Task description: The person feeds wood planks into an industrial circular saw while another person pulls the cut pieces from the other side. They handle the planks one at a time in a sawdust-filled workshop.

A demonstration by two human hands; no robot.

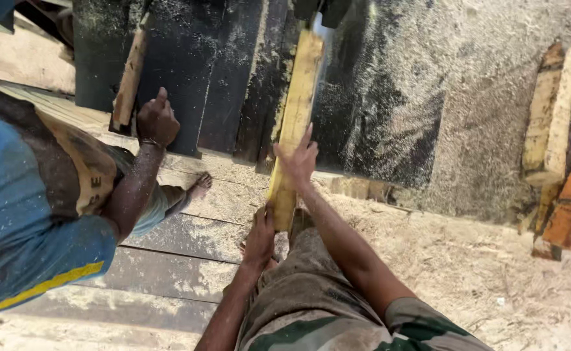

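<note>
- Wooden plank (296,104): one long, narrow board of pale yellow sawn timber, straight-edged and dusty, lying lengthwise on the dark saw table (376,110), its near end over the edge towards the person.
- Right hand (297,160): laid flat on the plank's top face, fingers spread, pressing rather than clasping.
- Left hand (260,235): curled round the near end of the plank, gripping it from the left side.
- The table is made of dark boards, coated in fine pale sawdust that lies thickest on the right.
- A co-worker in a blue shirt with one yellow stripe stands at the left; that person's hand (157,121) rests closed on the table edge beside a second, shorter wood strip (129,78).
- Offcuts (555,110): a few rough, bark-edged pieces, tan and orange-brown, stacked at the far right.
- The floor (480,273) is covered in sawdust.
</note>
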